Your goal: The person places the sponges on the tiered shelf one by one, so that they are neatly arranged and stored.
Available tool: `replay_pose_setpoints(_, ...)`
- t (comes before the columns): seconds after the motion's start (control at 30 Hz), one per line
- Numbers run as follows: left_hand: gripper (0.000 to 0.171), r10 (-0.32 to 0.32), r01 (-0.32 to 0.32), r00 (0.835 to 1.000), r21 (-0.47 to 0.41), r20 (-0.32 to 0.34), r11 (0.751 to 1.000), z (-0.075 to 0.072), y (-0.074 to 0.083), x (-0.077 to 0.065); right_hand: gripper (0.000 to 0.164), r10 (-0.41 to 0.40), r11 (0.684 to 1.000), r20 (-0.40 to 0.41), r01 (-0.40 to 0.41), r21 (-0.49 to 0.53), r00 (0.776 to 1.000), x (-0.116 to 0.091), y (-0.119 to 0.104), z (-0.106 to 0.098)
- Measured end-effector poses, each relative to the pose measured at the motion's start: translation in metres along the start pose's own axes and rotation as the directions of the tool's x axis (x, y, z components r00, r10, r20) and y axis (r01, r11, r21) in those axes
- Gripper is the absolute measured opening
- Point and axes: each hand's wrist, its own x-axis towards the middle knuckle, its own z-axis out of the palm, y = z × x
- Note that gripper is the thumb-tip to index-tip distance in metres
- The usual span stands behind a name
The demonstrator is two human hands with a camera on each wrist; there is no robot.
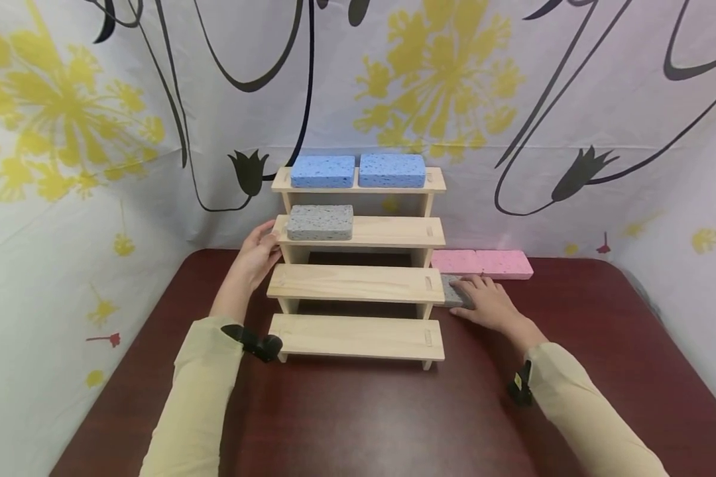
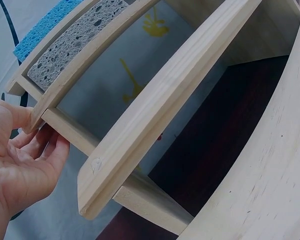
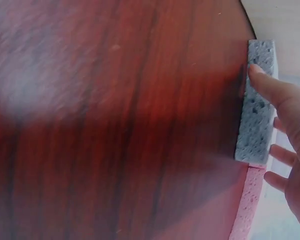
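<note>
A four-step wooden rack [image 1: 358, 283] stands on the table. My left hand [image 1: 256, 255] holds the left end of its second step from the top, with thumb and fingers around the board's corner in the left wrist view. On that step lies a grey sponge [image 1: 320, 223]. Two blue sponges [image 1: 323, 171] sit side by side on the top step. To the right of the rack, my right hand [image 1: 489, 306] grips another grey sponge [image 3: 255, 115] on the table, its thumb on the front side and the fingers over the far side.
Pink sponges [image 1: 483, 264] lie on the table behind the right hand, end to end. The dark red-brown table [image 1: 358, 417] has rounded back corners. A patterned white cloth [image 1: 346, 79] hangs close behind the rack and at both sides.
</note>
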Motion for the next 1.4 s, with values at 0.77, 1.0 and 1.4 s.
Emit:
replay_pose_setpoints(0.77,0.051,0.018,-0.018,1.0,0.0,0.016,1.0,-0.002,0.002,0.0,0.076,0.116,0.991,0.158,-0.126,0.055,0.981,0.032,-0.014,-0.016)
replay_pose_setpoints(1.0,0.052,0.01,-0.01,1.0,0.002,0.022,1.0,-0.001,-0.002,0.0,0.075,0.204,0.973,0.277,-0.225,0.048,0.939,0.032,-0.016,-0.019)
replay_pose_setpoints(1.4,0.052,0.019,-0.019,0.999,-0.011,0.028,1.0,-0.003,-0.001,0.002,0.074,0.263,0.951,0.354,-0.303,0.061,0.898,0.036,-0.02,-0.02)
